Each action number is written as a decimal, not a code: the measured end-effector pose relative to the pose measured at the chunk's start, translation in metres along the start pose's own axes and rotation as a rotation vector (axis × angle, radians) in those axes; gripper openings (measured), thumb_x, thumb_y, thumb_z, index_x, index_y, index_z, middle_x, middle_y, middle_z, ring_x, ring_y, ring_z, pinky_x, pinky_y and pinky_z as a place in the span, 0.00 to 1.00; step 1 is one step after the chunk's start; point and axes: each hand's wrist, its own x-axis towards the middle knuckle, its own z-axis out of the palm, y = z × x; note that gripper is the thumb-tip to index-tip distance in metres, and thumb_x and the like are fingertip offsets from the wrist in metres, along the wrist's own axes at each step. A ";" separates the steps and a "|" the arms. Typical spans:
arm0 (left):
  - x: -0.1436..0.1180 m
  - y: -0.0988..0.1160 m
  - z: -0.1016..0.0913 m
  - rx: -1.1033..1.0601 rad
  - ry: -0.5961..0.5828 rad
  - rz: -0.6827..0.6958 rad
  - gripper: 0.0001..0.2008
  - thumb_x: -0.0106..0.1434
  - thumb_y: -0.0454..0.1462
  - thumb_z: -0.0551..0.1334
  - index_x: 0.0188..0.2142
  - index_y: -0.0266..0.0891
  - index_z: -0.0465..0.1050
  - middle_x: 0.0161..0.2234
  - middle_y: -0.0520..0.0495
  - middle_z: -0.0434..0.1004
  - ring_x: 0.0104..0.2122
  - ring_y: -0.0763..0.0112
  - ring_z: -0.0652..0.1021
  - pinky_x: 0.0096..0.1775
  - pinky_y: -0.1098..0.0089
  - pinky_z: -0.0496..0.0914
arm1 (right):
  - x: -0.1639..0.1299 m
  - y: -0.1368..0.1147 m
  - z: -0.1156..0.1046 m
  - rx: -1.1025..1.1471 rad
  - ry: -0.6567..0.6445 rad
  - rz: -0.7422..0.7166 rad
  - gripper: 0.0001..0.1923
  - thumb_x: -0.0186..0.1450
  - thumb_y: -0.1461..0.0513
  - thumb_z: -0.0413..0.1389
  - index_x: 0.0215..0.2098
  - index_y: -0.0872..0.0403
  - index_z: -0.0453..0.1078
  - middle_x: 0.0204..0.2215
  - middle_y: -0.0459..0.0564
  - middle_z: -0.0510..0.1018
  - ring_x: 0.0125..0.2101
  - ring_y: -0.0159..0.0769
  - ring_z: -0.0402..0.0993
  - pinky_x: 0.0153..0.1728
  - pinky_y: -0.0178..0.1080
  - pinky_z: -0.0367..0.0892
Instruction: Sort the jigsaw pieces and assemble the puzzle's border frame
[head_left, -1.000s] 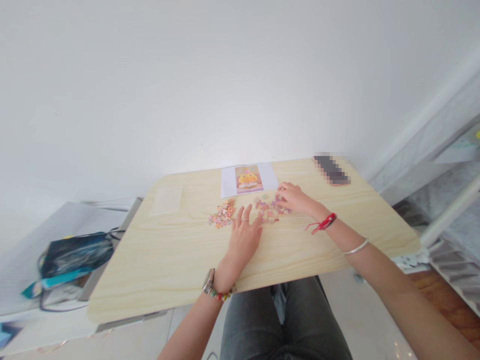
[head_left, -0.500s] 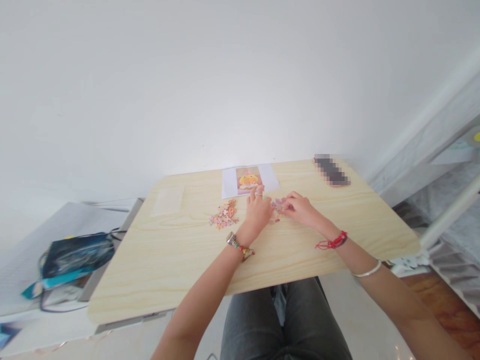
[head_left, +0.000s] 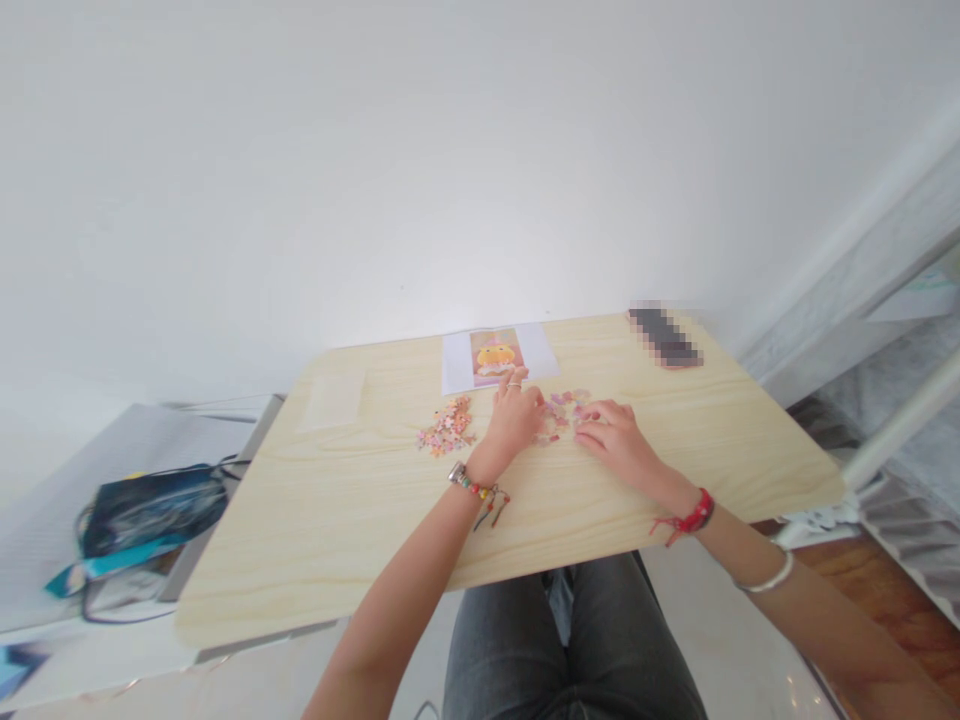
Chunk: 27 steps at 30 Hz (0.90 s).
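Note:
Small jigsaw puzzle pieces (head_left: 557,410) in pink, purple and orange lie between my hands on the pale wooden table (head_left: 315,510). Beside their left edge is my left hand (head_left: 515,415), palm down, some fingers stretched toward the printed picture, its thumb side close to the pieces; its fingertips partly hide what they touch. My right hand (head_left: 619,440) is at the right edge of these pieces, thumb and index finger apart, with no piece visibly held. A heap of loose puzzle pieces (head_left: 448,428), mostly orange and pink, lies left of my left hand.
A white sheet (head_left: 457,365) with a printed yellow cartoon figure lies by the wall. At the back right is a blurred-out dark phone-like object (head_left: 665,336). A pale translucent sheet (head_left: 334,400) lies on the left. Beyond the table's left edge sits a dark blue bag (head_left: 154,510).
My right hand has drawn back slightly toward me and to the right, its thumb and index finger parting and uncovering more pieces. My left hand has barely moved.

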 end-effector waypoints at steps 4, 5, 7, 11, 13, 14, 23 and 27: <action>0.004 -0.007 -0.015 -0.084 -0.053 -0.087 0.04 0.56 0.32 0.60 0.30 0.37 0.74 0.54 0.38 0.63 0.56 0.56 0.63 0.55 0.54 0.59 | 0.011 0.012 -0.010 0.104 0.095 0.076 0.09 0.63 0.61 0.51 0.31 0.51 0.74 0.34 0.51 0.72 0.37 0.38 0.68 0.41 0.43 0.61; 0.004 -0.009 -0.020 -0.100 -0.062 -0.087 0.04 0.57 0.32 0.60 0.29 0.37 0.74 0.53 0.38 0.64 0.55 0.56 0.64 0.55 0.55 0.59 | 0.015 0.016 -0.012 0.122 0.111 0.090 0.09 0.63 0.61 0.52 0.32 0.51 0.74 0.33 0.51 0.71 0.37 0.38 0.68 0.41 0.42 0.62; 0.002 -0.015 -0.029 -0.129 -0.072 -0.063 0.05 0.58 0.33 0.59 0.29 0.37 0.74 0.51 0.40 0.67 0.55 0.58 0.64 0.55 0.56 0.58 | 0.025 0.021 -0.013 0.119 0.089 0.102 0.08 0.62 0.62 0.52 0.32 0.52 0.74 0.34 0.51 0.70 0.38 0.38 0.68 0.41 0.41 0.63; -0.011 -0.023 -0.036 -0.146 -0.115 -0.058 0.06 0.59 0.34 0.58 0.31 0.40 0.74 0.48 0.43 0.71 0.55 0.59 0.64 0.55 0.55 0.59 | 0.042 0.020 -0.004 0.016 -0.122 0.094 0.08 0.60 0.64 0.54 0.36 0.52 0.73 0.40 0.53 0.69 0.41 0.40 0.66 0.43 0.43 0.60; -0.018 -0.023 -0.033 -0.133 -0.149 -0.068 0.06 0.58 0.33 0.58 0.33 0.40 0.74 0.47 0.43 0.71 0.55 0.59 0.64 0.54 0.55 0.59 | 0.049 0.015 0.002 -0.016 -0.214 0.088 0.08 0.59 0.62 0.55 0.36 0.52 0.73 0.42 0.53 0.68 0.43 0.41 0.65 0.44 0.44 0.59; -0.021 -0.023 -0.030 -0.124 -0.162 -0.070 0.06 0.58 0.33 0.58 0.34 0.41 0.74 0.47 0.43 0.71 0.55 0.59 0.64 0.54 0.55 0.59 | 0.052 0.012 0.005 -0.024 -0.246 0.087 0.07 0.59 0.61 0.56 0.36 0.52 0.73 0.42 0.54 0.68 0.44 0.41 0.64 0.44 0.44 0.58; -0.030 -0.016 -0.021 -0.008 0.043 -0.078 0.09 0.60 0.31 0.57 0.38 0.42 0.73 0.54 0.40 0.63 0.55 0.57 0.63 0.54 0.53 0.60 | 0.063 0.000 0.013 -0.023 -0.309 0.081 0.02 0.58 0.63 0.56 0.30 0.55 0.70 0.38 0.52 0.69 0.42 0.40 0.64 0.41 0.42 0.59; -0.040 -0.022 -0.033 0.013 0.122 -0.080 0.10 0.60 0.30 0.56 0.38 0.42 0.73 0.55 0.40 0.61 0.56 0.56 0.62 0.55 0.52 0.60 | 0.060 0.004 0.013 0.025 -0.254 0.086 0.03 0.59 0.63 0.55 0.29 0.54 0.70 0.37 0.51 0.69 0.40 0.38 0.66 0.41 0.41 0.59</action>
